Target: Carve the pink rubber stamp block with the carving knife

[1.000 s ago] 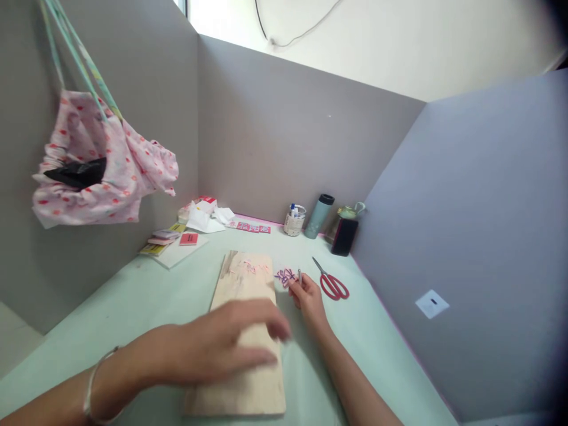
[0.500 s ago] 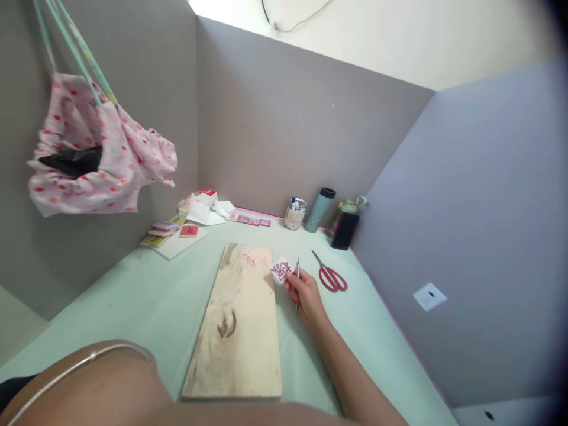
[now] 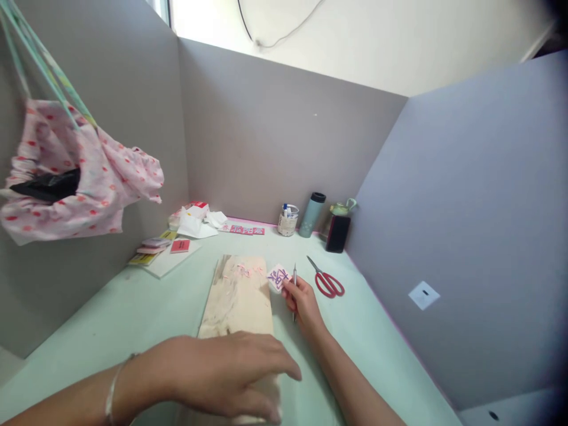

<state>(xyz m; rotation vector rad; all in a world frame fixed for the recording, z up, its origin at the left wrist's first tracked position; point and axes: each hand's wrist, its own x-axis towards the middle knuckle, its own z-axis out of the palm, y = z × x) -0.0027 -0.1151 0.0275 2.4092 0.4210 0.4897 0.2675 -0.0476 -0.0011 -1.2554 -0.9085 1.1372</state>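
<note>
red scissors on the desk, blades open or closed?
Closed, as far as the view shows: the red scissors lie flat on the green desk, the blades reading as one thin line, right of the right hand.

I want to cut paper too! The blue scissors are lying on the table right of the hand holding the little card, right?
Not quite: the scissors have red handles, not blue. The head view shows them on the table, right of the right hand holding the small card.

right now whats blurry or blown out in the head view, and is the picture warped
Head view: the left hand close to the lens is soft; the right hand and scissors are sharper. The bright wall above the partitions is overexposed. Partition edges bow, and the right corners darken.
</note>
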